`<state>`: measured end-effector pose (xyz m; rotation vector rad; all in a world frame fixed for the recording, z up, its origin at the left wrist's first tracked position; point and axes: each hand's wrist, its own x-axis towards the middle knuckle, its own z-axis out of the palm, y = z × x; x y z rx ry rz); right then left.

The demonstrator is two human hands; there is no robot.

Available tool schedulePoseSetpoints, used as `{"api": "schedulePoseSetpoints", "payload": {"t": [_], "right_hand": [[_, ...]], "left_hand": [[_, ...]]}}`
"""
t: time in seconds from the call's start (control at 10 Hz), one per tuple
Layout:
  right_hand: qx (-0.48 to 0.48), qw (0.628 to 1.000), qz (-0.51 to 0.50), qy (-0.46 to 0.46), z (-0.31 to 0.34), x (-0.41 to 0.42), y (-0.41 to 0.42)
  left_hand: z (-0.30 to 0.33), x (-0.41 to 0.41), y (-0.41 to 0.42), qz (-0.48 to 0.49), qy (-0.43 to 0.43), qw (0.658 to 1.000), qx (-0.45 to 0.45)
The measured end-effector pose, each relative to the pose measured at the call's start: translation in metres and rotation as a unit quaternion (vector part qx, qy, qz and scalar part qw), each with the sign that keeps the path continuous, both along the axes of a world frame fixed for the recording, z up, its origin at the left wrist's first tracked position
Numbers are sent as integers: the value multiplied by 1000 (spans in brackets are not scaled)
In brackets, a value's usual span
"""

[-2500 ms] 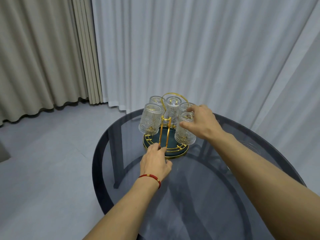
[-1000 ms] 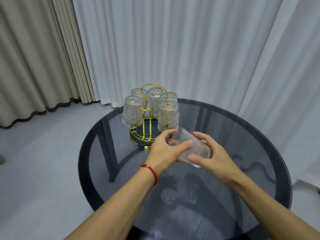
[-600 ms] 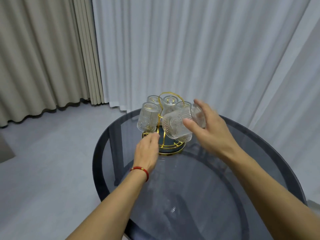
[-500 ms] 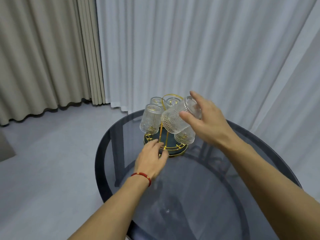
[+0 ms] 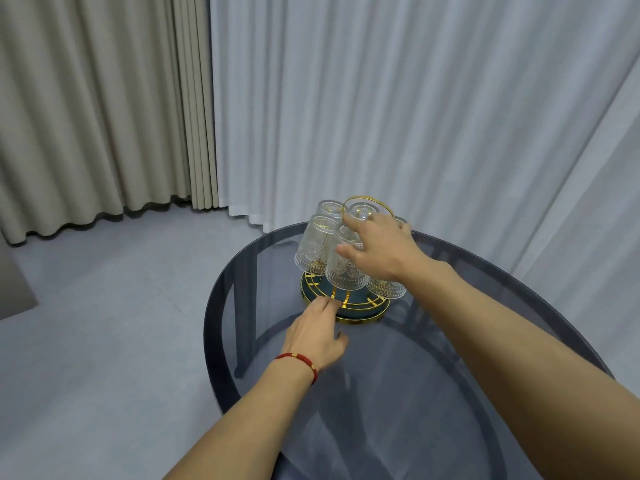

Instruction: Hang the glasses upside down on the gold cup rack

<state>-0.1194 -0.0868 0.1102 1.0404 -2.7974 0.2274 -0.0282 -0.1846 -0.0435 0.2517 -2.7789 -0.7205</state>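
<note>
Gold cup rack [image 5: 346, 308]: set on round smoked-glass table [image 5: 398, 375], several ribbed glasses hung upside down. Front glass [image 5: 346, 271]: inverted over the rack's near side, gripped from above by right hand [image 5: 381, 251], fingers closed around its base. Left hand [image 5: 318, 334]: fingers loosely extended, fingertips touching the rack's base rim, nothing pinched.

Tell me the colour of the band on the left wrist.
Red with small gold beads: wrist band, clearest in the head view.
</note>
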Motion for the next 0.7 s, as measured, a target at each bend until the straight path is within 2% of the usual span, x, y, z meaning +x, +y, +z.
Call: {"api": "schedulePoseSetpoints", "payload": {"t": [0.4, 0.6, 0.7], "right_hand": [[30, 999, -4, 41, -24, -9, -5], [-5, 998, 27, 60, -37, -4, 4], [-65, 992, 52, 93, -44, -2, 20]], "left_hand": [[0, 1, 2, -7, -19, 1000, -12], [4, 7, 3, -13, -29, 999, 5], [9, 11, 9, -8, 6, 1000, 15]]}}
